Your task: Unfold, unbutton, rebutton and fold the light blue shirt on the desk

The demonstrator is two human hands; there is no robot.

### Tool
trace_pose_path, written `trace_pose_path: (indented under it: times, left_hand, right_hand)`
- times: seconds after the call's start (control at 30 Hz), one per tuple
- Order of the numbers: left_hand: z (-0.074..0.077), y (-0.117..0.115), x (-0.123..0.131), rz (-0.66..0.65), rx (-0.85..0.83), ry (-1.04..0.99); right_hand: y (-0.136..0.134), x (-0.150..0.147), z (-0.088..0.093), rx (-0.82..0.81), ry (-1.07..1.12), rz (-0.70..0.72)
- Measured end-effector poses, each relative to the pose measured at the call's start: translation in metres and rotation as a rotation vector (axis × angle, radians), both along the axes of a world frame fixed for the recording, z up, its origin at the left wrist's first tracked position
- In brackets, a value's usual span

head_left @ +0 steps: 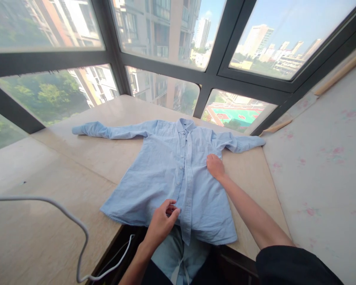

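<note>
A light blue button-up shirt (pixel 169 170) lies front-up on a beige stone sill (pixel 86 158), sleeves spread to both sides. My left hand (pixel 163 221) pinches the shirt's lower front edge near the button placket, fingers closed on the fabric. My right hand (pixel 215 166) rests on the shirt's right side below the armpit, fingers curled down against the cloth. The shirt's hem hangs a little over the sill's front edge.
A white cable (pixel 62 213) loops across the sill at the left and drops over its edge. Dark-framed windows (pixel 207 79) surround the sill at the back. A pale floral-patterned surface (pixel 323 166) lies to the right.
</note>
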State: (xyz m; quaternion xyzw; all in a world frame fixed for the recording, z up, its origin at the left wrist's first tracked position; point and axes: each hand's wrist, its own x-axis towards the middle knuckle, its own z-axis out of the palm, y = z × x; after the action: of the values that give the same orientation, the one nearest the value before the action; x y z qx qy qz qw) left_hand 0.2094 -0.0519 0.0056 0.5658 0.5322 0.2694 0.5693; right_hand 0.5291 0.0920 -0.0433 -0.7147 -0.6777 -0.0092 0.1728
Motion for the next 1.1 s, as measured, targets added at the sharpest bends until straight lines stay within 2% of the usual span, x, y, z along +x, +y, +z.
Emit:
trace_pose_path:
  times: [0.13, 0.2, 0.37, 0.5, 0.6, 0.7, 0.8, 0.87, 1.0, 1.1]
  left_hand:
    - [-0.01, -0.015, -0.003, -0.042, -0.026, 0.002]
    - [-0.017, -0.024, -0.003, -0.059, -0.05, 0.002]
    - [-0.033, -0.038, -0.003, -0.096, -0.076, -0.049]
    - [-0.037, -0.041, -0.002, -0.091, -0.066, -0.069]
    - [-0.033, -0.044, 0.001, -0.097, -0.043, 0.031]
    - [-0.027, -0.05, 0.01, -0.121, 0.109, 0.291]
    - [-0.025, -0.056, 0.023, -0.143, 0.269, 0.556]
    - [-0.024, -0.058, 0.03, -0.144, 0.298, 0.688]
    - [-0.023, -0.058, 0.039, -0.136, 0.33, 0.815]
    - [-0.021, -0.058, 0.044, -0.131, 0.366, 0.835]
  right_hand:
    - [-0.027, -0.025, 0.005, -0.006, -0.054, 0.069]
    - [-0.048, -0.041, 0.009, 0.02, -0.088, 0.201]
    - [-0.093, -0.084, 0.026, 0.001, -0.125, 0.669]
    - [-0.104, -0.102, 0.038, -0.114, -0.175, 0.798]
    - [-0.102, -0.102, 0.044, -0.185, -0.217, 0.807]
    - [-0.1, -0.098, 0.049, -0.214, -0.251, 0.757]
    - [-0.098, -0.101, 0.055, -0.179, -0.224, 0.702]
    - [-0.097, -0.107, 0.06, -0.127, -0.165, 0.665]
    - [-0.095, -0.118, 0.061, -0.086, -0.03, 0.587]
    - [-0.094, -0.119, 0.054, -0.129, 0.071, 0.44]
